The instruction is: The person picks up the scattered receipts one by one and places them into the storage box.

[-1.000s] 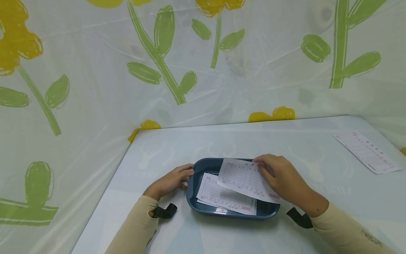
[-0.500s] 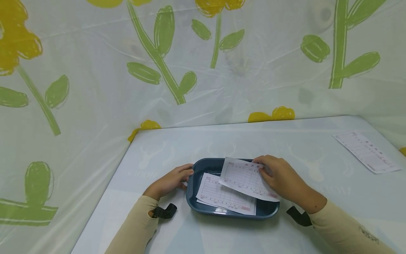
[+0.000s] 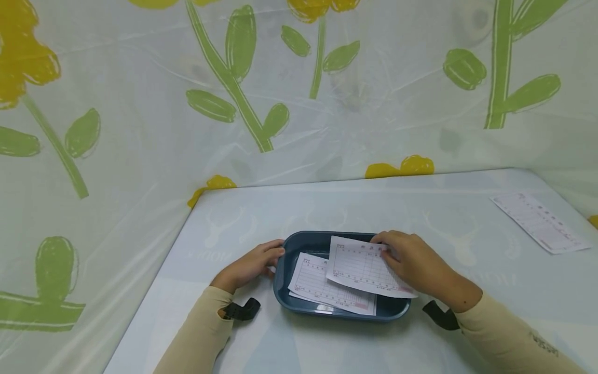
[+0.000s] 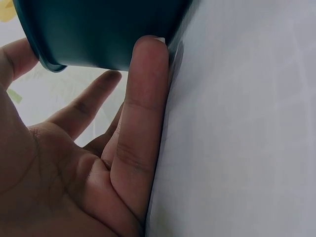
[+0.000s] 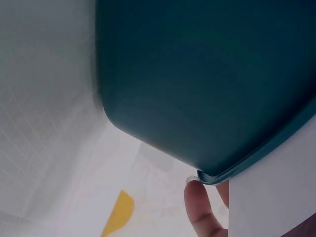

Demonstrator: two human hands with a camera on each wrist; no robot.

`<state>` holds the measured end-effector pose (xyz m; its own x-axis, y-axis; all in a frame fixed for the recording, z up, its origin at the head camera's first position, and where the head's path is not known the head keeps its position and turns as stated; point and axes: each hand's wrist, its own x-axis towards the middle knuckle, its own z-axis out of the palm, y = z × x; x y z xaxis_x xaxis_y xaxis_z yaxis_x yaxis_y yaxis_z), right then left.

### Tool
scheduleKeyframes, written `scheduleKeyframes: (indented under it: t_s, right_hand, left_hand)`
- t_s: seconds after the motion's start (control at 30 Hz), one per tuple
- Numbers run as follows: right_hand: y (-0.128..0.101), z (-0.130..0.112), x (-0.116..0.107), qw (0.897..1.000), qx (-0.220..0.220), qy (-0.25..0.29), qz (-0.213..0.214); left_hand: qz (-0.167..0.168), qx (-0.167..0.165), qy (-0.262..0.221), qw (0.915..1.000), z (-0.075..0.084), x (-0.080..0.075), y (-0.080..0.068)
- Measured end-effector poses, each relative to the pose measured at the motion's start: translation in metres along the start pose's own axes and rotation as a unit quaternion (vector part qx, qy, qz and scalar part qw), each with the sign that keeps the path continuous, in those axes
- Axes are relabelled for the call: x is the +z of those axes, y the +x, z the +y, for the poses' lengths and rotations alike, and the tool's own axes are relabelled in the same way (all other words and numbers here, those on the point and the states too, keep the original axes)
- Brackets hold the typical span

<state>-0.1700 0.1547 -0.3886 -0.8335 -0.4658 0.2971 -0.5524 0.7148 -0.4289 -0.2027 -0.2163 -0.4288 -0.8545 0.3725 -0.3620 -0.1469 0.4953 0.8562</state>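
A dark blue tray (image 3: 281, 291) sits on the pale table, near its front. A printed sheet (image 3: 317, 284) lies flat inside it. My right hand (image 3: 391, 250) holds a second printed sheet (image 3: 357, 264) by its right part, low over the first, its right edge overhanging the tray's rim. In the right wrist view the tray's outer wall (image 5: 207, 74) fills the frame, with the sheet (image 5: 274, 197) and one fingertip (image 5: 197, 210) below it. My left hand (image 3: 261, 258) rests with straight fingers (image 4: 143, 113) against the tray's left wall (image 4: 98, 29).
Another printed sheet (image 3: 539, 222) lies at the table's far right. Plastic curtains with green and yellow flowers (image 3: 299, 104) close in the table's back and left sides. Black straps (image 3: 243, 310) hang at both wrists. The pale table top (image 3: 327, 208) spreads behind the tray.
The sheet in my right hand has come down and lies flatter over the tray. My left hand has stayed at the tray's left wall.
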Motion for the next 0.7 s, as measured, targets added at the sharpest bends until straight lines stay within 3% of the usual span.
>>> scheduleKeyframes:
  t_s: [0.17, 0.43, 0.7]
  right_hand:
    - [0.0004, -0.0003, 0.0021, 1.000, -0.007, -0.023, -0.001]
    - [0.0009, -0.0047, 0.0055, 0.994, -0.001, -0.110, -0.002]
    - [0.0000, -0.0100, 0.0078, 0.991, -0.005, -0.131, 0.005]
  left_hand:
    - [0.006, -0.007, 0.005, 0.9999, -0.0003, -0.0003, -0.0002]
    - [0.008, -0.006, 0.006, 0.9999, 0.0007, -0.0006, 0.0006]
    - [0.006, -0.007, 0.002, 1.0000, 0.0015, -0.0014, 0.0007]
